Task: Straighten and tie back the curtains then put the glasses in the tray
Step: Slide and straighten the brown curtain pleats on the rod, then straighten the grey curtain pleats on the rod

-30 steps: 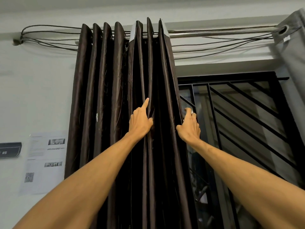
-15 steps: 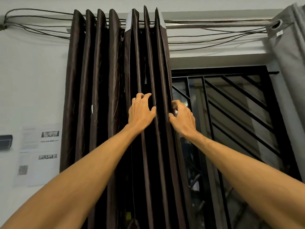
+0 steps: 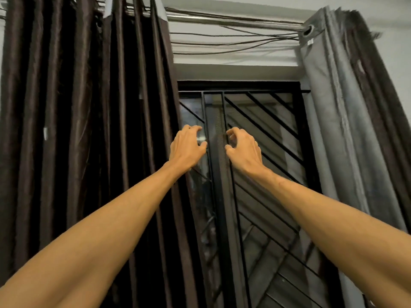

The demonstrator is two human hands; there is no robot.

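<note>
At the window grille: both hands are raised in front of the black window grille (image 3: 266,134), close together on either side of its central upright bar.
Left hand: the left hand (image 3: 188,148) hovers just left of that bar, with its wrist crossing the inner edge of the brown curtain. Its fingers (image 3: 193,128) are loosely curled and grip nothing.
Right hand: the right hand (image 3: 244,150) hovers just right of the same bar, with its fingers (image 3: 234,131) bent like a claw and nothing held in them.
Brown curtain: the brown curtain (image 3: 89,130) hangs left of the grille, gathered into tight upright pleats. No tie shows around it.
Grey curtain: the grey curtain (image 3: 338,112) hangs right of the grille, bunched against the wall. Its folds look looser and less even, and it is untied as well.
Rod: the rod (image 3: 222,20) runs above the grille and carries both curtains, with loose cables (image 3: 222,43) sagging beneath it.
Glasses and tray: neither is in view, so their place cannot be told.
Step in hand: this looks like the straightening stage. The brown side seems neatly pleated, and the hands are free between the two curtains.
Next move calls for: probably a reach to the right of the grille to take the grey curtain's edge and even out its folds. A tie would then have to be found for each side, and none is visible yet. The glasses come only after that.
</note>
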